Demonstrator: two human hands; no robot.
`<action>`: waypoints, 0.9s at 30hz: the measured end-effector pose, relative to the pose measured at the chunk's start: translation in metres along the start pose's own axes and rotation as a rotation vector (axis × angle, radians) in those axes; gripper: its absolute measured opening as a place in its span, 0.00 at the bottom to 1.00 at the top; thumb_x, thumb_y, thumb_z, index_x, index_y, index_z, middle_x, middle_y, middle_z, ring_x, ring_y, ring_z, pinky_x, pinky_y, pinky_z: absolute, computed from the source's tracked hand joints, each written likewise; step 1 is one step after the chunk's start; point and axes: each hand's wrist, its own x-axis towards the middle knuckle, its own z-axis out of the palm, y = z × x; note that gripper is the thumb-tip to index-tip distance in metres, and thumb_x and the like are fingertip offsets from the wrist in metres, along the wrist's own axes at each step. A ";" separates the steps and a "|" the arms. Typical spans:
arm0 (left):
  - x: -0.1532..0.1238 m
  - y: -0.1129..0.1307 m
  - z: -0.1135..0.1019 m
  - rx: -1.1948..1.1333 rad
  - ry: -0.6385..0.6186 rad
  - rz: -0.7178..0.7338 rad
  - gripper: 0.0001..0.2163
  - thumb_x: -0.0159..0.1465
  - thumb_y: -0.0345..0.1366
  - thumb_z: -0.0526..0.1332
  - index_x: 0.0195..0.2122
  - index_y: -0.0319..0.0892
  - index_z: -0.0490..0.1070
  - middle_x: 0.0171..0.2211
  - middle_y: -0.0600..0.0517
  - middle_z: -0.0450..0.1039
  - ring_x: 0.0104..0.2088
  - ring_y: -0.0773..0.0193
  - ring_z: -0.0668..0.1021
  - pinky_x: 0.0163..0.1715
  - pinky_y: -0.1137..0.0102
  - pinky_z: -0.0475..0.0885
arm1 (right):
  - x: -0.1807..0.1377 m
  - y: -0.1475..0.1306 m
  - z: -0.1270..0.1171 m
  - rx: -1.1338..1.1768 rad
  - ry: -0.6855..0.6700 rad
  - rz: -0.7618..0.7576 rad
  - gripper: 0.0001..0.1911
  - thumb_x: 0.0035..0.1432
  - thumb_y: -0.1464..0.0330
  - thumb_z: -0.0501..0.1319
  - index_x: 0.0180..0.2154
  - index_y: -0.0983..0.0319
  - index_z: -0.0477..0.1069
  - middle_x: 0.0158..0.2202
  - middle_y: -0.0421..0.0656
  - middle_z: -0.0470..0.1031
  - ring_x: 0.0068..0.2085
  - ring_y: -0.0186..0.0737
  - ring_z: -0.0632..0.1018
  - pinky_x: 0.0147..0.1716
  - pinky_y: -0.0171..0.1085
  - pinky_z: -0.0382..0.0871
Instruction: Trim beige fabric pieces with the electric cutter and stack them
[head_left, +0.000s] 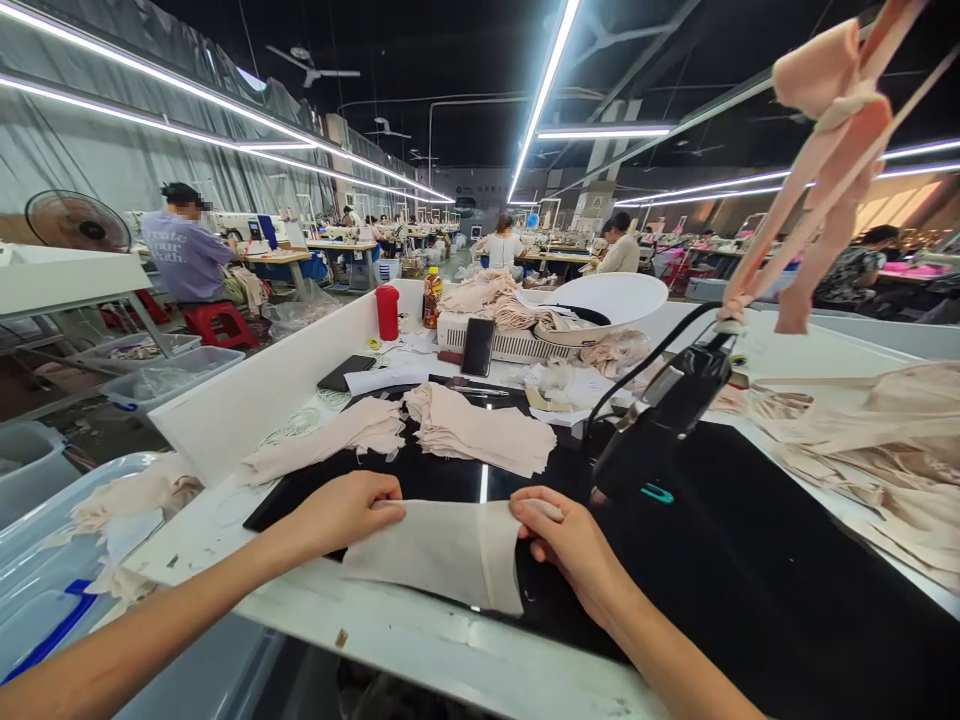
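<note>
Left hand (367, 510): thumb and fingers pinched on the upper left corner of the cloth piece (431, 550).
Right hand (555, 525): pinched on its upper right corner; hands well apart.
Cloth position: front of the surface (525, 655), over the black panel (750, 580), between the hands.
Skew risk: uneven pull from the two corners could distort it, assuming it stretches; can't confirm.
Lower edge risk: no fingers on it, so it could curl or fold under.
Stack risk: layered pieces (484, 430) sit just beyond; a forward sweep could knock them out of line.
Snag risk: black machine (660, 410) near the right hand; a careless swing right could catch it.
Cloth look: pale cream, thin, fairly flat, tapering at left, right edge curved.
Band: lighter strip near right end; seam or fold, can't tell.
</note>
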 end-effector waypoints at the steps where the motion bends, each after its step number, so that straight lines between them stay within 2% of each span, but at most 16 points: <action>1: 0.002 -0.001 0.001 0.044 0.037 0.006 0.10 0.67 0.40 0.60 0.30 0.43 0.74 0.25 0.55 0.70 0.26 0.62 0.71 0.25 0.70 0.55 | 0.004 0.000 0.000 -0.024 0.012 -0.009 0.22 0.46 0.55 0.78 0.35 0.64 0.81 0.23 0.41 0.77 0.21 0.30 0.70 0.20 0.30 0.59; 4: 0.008 -0.004 0.005 0.161 0.142 0.053 0.06 0.67 0.32 0.59 0.34 0.42 0.74 0.32 0.49 0.75 0.33 0.55 0.77 0.33 0.68 0.66 | 0.015 0.002 -0.003 -0.101 0.038 -0.051 0.21 0.47 0.54 0.76 0.35 0.63 0.79 0.24 0.42 0.79 0.20 0.30 0.70 0.20 0.31 0.62; 7: 0.010 0.000 0.015 0.231 0.222 0.150 0.09 0.69 0.27 0.57 0.43 0.40 0.76 0.49 0.41 0.78 0.50 0.47 0.79 0.51 0.57 0.71 | 0.024 0.004 -0.006 -0.192 0.061 -0.143 0.19 0.51 0.54 0.73 0.37 0.62 0.78 0.28 0.43 0.81 0.21 0.33 0.74 0.24 0.35 0.69; 9: 0.010 0.007 0.026 0.256 0.244 0.318 0.11 0.73 0.27 0.55 0.50 0.41 0.76 0.57 0.41 0.76 0.58 0.49 0.77 0.60 0.55 0.69 | 0.027 0.004 -0.008 -0.272 0.083 -0.232 0.17 0.54 0.55 0.71 0.39 0.61 0.77 0.33 0.44 0.81 0.25 0.37 0.77 0.26 0.37 0.72; 11: 0.008 0.014 0.038 0.283 0.251 0.573 0.13 0.76 0.28 0.54 0.56 0.41 0.74 0.59 0.43 0.76 0.61 0.51 0.76 0.62 0.57 0.71 | 0.026 0.004 -0.008 -0.382 0.108 -0.340 0.13 0.59 0.59 0.67 0.42 0.60 0.77 0.40 0.46 0.81 0.31 0.42 0.79 0.28 0.39 0.74; 13: 0.007 0.022 0.051 0.293 0.251 0.752 0.13 0.77 0.30 0.54 0.59 0.40 0.73 0.59 0.43 0.77 0.60 0.51 0.77 0.60 0.57 0.74 | 0.018 0.003 -0.007 -0.515 0.100 -0.467 0.09 0.64 0.64 0.62 0.45 0.58 0.77 0.46 0.48 0.80 0.40 0.46 0.80 0.37 0.43 0.77; 14: 0.007 0.025 0.057 0.286 0.244 0.787 0.13 0.78 0.31 0.55 0.59 0.40 0.72 0.60 0.43 0.77 0.61 0.50 0.78 0.61 0.56 0.74 | 0.013 0.004 -0.005 -0.584 0.076 -0.530 0.10 0.66 0.67 0.59 0.45 0.58 0.77 0.48 0.48 0.80 0.45 0.48 0.80 0.43 0.46 0.77; 16: 0.007 0.029 0.066 0.255 0.230 0.807 0.13 0.77 0.33 0.57 0.59 0.40 0.73 0.60 0.43 0.77 0.60 0.50 0.78 0.61 0.56 0.75 | 0.003 0.006 -0.002 -0.717 -0.008 -0.640 0.14 0.68 0.72 0.54 0.46 0.56 0.78 0.48 0.47 0.81 0.50 0.49 0.80 0.52 0.49 0.75; 17: 0.007 0.029 0.070 0.238 0.221 0.809 0.13 0.77 0.33 0.58 0.59 0.40 0.73 0.60 0.42 0.77 0.60 0.50 0.78 0.61 0.57 0.75 | 0.000 0.008 0.000 -0.781 -0.053 -0.682 0.17 0.68 0.74 0.53 0.46 0.56 0.79 0.48 0.46 0.82 0.51 0.49 0.80 0.53 0.49 0.74; 20: 0.008 0.028 0.074 0.204 0.201 0.805 0.14 0.77 0.34 0.58 0.61 0.40 0.73 0.60 0.41 0.77 0.60 0.50 0.79 0.61 0.56 0.75 | -0.006 0.013 0.002 -0.958 -0.111 -0.765 0.23 0.65 0.81 0.52 0.48 0.57 0.81 0.48 0.48 0.84 0.49 0.51 0.81 0.50 0.50 0.75; 23: 0.008 0.025 0.073 0.193 0.174 0.773 0.16 0.78 0.35 0.57 0.64 0.42 0.72 0.62 0.42 0.76 0.62 0.50 0.78 0.62 0.56 0.75 | -0.009 0.012 -0.002 -1.082 -0.087 -0.814 0.25 0.62 0.85 0.52 0.48 0.62 0.81 0.48 0.52 0.84 0.49 0.54 0.82 0.49 0.52 0.76; 25: 0.008 0.025 0.072 0.187 0.161 0.758 0.16 0.78 0.35 0.56 0.64 0.43 0.72 0.63 0.43 0.75 0.63 0.50 0.77 0.62 0.56 0.75 | -0.017 0.004 -0.008 -1.142 -0.064 -0.887 0.24 0.63 0.85 0.52 0.49 0.62 0.80 0.49 0.52 0.84 0.51 0.53 0.81 0.51 0.51 0.75; 26: 0.008 0.026 0.071 0.184 0.157 0.754 0.16 0.78 0.35 0.56 0.64 0.43 0.72 0.63 0.43 0.75 0.63 0.50 0.77 0.63 0.56 0.75 | -0.024 -0.002 -0.012 -1.170 -0.042 -0.950 0.23 0.65 0.84 0.53 0.51 0.62 0.79 0.50 0.51 0.83 0.53 0.52 0.81 0.51 0.49 0.75; 27: 0.008 0.027 0.071 0.182 0.155 0.752 0.16 0.78 0.35 0.56 0.65 0.43 0.72 0.64 0.44 0.75 0.63 0.50 0.77 0.63 0.56 0.74 | -0.031 -0.009 -0.017 -1.233 0.021 -1.086 0.22 0.67 0.83 0.55 0.53 0.60 0.78 0.52 0.50 0.83 0.53 0.50 0.81 0.50 0.47 0.75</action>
